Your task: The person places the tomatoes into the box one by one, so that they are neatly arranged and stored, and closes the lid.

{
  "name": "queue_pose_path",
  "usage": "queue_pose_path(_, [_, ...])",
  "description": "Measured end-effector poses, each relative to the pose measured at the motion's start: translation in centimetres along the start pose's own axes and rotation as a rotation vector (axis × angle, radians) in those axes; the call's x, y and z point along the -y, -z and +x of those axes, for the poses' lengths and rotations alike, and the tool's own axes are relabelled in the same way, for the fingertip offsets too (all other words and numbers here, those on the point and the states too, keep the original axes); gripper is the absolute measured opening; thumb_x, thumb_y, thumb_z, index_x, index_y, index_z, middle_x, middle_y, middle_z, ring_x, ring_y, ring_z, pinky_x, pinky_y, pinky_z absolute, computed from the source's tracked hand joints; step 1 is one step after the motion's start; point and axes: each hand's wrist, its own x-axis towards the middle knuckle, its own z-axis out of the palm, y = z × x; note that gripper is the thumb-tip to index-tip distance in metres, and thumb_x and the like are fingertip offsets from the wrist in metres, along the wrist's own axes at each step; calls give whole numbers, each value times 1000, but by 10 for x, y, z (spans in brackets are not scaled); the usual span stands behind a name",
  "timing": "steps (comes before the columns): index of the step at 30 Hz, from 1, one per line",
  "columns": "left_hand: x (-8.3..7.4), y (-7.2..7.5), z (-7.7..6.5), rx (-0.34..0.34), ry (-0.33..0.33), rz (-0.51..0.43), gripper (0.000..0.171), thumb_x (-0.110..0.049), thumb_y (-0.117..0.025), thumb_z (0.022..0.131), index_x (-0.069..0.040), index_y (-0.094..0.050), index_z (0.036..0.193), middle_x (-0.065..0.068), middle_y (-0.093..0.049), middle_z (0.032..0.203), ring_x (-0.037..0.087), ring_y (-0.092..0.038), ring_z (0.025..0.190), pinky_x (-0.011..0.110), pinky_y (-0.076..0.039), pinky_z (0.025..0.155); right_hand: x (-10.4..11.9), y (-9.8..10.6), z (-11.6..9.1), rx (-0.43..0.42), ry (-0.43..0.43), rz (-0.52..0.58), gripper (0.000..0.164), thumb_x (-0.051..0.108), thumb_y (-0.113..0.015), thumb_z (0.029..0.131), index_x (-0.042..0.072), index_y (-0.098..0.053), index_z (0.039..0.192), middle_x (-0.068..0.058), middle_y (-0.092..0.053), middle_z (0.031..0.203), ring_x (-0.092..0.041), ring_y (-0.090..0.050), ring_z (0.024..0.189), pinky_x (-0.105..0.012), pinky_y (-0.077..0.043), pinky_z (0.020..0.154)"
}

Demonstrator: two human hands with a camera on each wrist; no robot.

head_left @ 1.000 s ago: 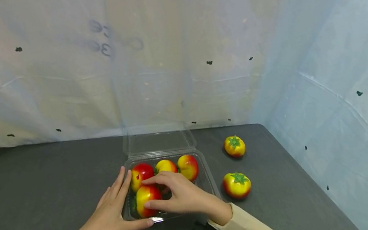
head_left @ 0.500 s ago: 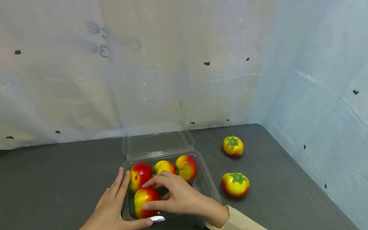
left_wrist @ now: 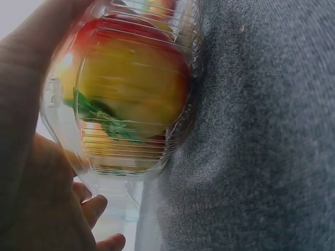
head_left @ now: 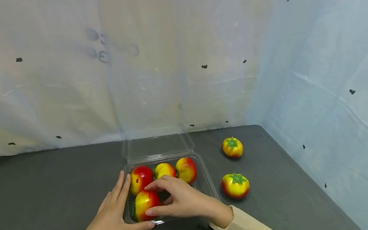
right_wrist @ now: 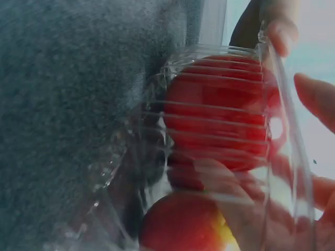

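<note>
My right hand point(head_left: 180, 198) pinches a red-and-yellow, persimmon-like fruit point(head_left: 147, 205) between thumb and fingers. This fruit lies on its side in the front left of a clear plastic clamshell box point(head_left: 204, 173), its green calyx toward the left wall. My left hand point(head_left: 113, 218) braces the box's front left corner, with straight fingers along the left side and the thumb along the front edge. Behind the pinched fruit, similar fruits stand in a row: a redder one point(head_left: 141, 179) at left, then a yellow one point(head_left: 165, 169) and another point(head_left: 186, 170). Through the box wall, the left wrist view shows one fruit point(left_wrist: 131, 78) with its calyx.
Two more such fruits, one nearer point(head_left: 235, 186) and one farther point(head_left: 232, 147), sit calyx up on the dark grey table point(head_left: 54, 195), right of the box. The box's lid point(head_left: 158, 146) lies folded back. Translucent sheeting point(head_left: 158, 53) walls the back and right side.
The head view has tilted up slightly. Both hands keep nearly the same places on the box and fruit; the pinched fruit sits slightly nearer the front edge.
</note>
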Motion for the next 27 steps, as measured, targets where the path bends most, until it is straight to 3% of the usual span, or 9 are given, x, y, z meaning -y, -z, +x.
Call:
queue_pose_path(12, [2,-1,-2,4,29,-2,126,-63,-76,67,-14,-3,156,12,5,162,52,-12,141,77,-9,102,-12,20,-24,-71,92,-4,48,27,-69,89,8,-54,131,-7,-58,127,-22,-59,111,-25,-55,83])
queue_pose_path(21, [1,0,0,10,38,8,126,-64,-76,66,-15,-2,156,12,6,162,51,-12,141,75,-9,104,-23,45,-42,-190,89,-40,46,26,-69,89,8,-55,129,-10,-58,125,-27,-63,99,-37,-57,82])
queue_pose_path(27, [0,1,0,12,25,-7,125,-62,-76,67,-15,-2,156,10,7,162,50,-11,142,74,-8,105,-31,54,-52,-251,75,-72,48,22,-71,87,7,-56,130,-12,-59,124,-27,-61,103,-38,-57,80])
